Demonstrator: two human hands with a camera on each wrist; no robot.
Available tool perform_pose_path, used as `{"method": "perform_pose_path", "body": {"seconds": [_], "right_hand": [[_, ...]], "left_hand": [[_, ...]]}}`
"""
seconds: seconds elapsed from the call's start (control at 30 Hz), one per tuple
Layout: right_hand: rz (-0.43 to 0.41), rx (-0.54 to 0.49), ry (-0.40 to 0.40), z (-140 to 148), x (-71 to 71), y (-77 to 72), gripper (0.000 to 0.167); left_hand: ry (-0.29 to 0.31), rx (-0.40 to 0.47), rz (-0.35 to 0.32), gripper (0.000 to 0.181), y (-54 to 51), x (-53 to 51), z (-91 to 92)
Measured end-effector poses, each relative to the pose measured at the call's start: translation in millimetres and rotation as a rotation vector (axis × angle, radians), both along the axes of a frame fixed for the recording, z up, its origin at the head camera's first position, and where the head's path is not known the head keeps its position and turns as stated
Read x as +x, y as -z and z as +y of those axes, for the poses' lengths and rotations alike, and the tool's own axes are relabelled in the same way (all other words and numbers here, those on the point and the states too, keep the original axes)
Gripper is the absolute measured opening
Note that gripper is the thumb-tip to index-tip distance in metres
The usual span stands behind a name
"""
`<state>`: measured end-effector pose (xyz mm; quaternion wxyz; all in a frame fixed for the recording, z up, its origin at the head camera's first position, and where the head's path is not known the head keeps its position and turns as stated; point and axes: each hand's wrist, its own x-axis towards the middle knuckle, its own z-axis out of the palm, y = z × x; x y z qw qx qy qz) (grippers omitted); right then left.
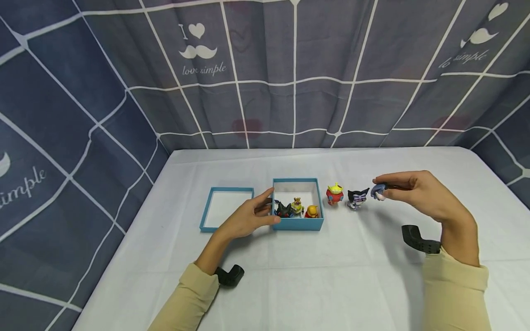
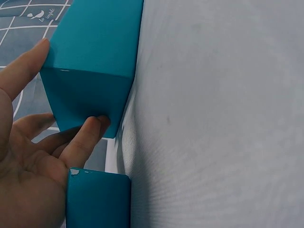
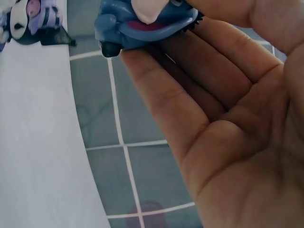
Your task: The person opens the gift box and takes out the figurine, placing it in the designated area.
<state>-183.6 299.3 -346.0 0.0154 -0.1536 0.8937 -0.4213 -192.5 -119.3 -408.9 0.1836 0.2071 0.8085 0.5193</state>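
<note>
In the head view my left hand (image 1: pixel 245 216) rests against a teal open box (image 1: pixel 299 224). In the left wrist view its thumb touches a top corner and other fingertips press on the side wall. Inside the box are a black figurine (image 1: pixel 283 210), a yellow-topped figurine (image 1: pixel 296 207) and a yellow and red figurine (image 1: pixel 312 212). My right hand (image 1: pixel 422 193) pinches a blue toy figurine (image 3: pixel 142 28) between thumb and fingers, above the white cloth. Just left of it stands a black and purple figurine (image 1: pixel 357 198), beside a red figurine with a green head (image 1: pixel 334 194).
A teal-edged lid (image 1: pixel 207 209) lies inside up on the white tablecloth (image 1: pixel 323 285), left of the box. Grey checked curtains (image 1: pixel 265 110) hang behind and at both sides of the table. Each wrist wears a black strap mount (image 1: pixel 419 239).
</note>
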Motion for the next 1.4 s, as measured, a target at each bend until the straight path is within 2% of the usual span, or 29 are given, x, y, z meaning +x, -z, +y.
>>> {"method": "perform_pose_path", "body": {"seconds": [0.2, 0.43, 0.67, 0.87, 1.2, 1.4], "right_hand": [[-0.026, 0.016, 0.015, 6, 0.3, 4.7, 0.039], [-0.054, -0.029, -0.037, 12, -5.1, 21.1, 0.039], [-0.096, -0.012, -0.026, 17, -10.8, 34.1, 0.039], [-0.107, -0.012, -0.051, 17, -15.5, 42.5, 0.038], [-0.176, -0.034, -0.07, 15, -19.0, 50.4, 0.034], [-0.167, 0.005, -0.048, 14, -20.3, 50.5, 0.034]], "left_hand": [[0.004, 0.004, 0.006, 0.087, -0.7, 0.2, -0.5], [0.004, 0.006, 0.006, 0.087, 0.4, 0.2, -0.3], [-0.002, 0.007, 0.001, 0.086, 1.3, 0.8, -0.8], [-0.003, -0.001, 0.009, 0.087, 1.0, 0.9, -0.6], [-0.007, -0.005, -0.004, 0.089, 0.5, 1.3, 0.9], [-0.01, -0.012, -0.005, 0.089, -0.7, 1.0, 0.4]]}}
